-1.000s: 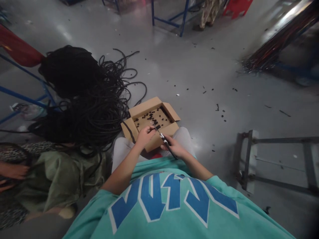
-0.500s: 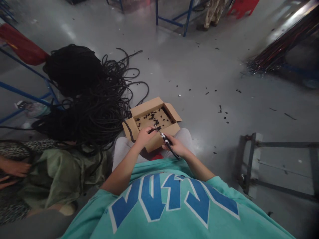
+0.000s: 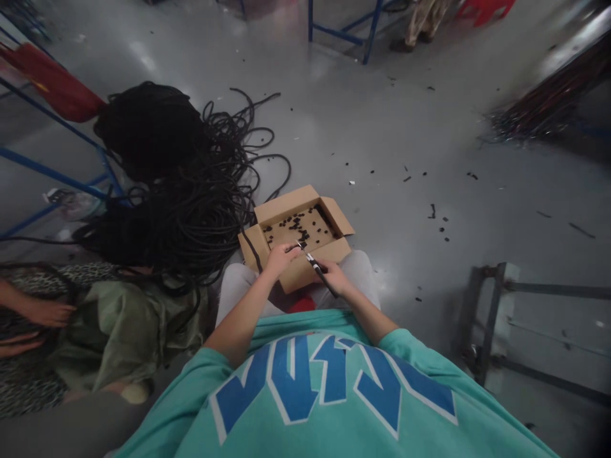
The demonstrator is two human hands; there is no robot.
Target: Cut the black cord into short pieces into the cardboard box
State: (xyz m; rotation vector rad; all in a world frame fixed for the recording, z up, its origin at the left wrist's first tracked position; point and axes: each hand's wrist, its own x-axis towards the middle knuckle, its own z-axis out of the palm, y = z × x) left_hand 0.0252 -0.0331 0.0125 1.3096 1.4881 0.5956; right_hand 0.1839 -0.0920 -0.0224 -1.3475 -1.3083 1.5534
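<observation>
In front of my lap is an open cardboard box with several short black pieces lying inside. My left hand is closed on a black cord at the box's near side; the cord drapes over the left flap. My right hand grips black-handled cutters. Their metal jaws point toward my left fingertips, over the box. Whether the jaws touch the cord is too small to tell.
A big heap of black cord lies left of the box. A person's hand shows at the far left. Black scraps dot the floor to the right, near a metal frame. Blue metal legs stand ahead.
The cutters' handles look closer together now, and their jaws have shifted slightly. My left hand stays at the box's near edge. The whole view has turned a little to the left.
</observation>
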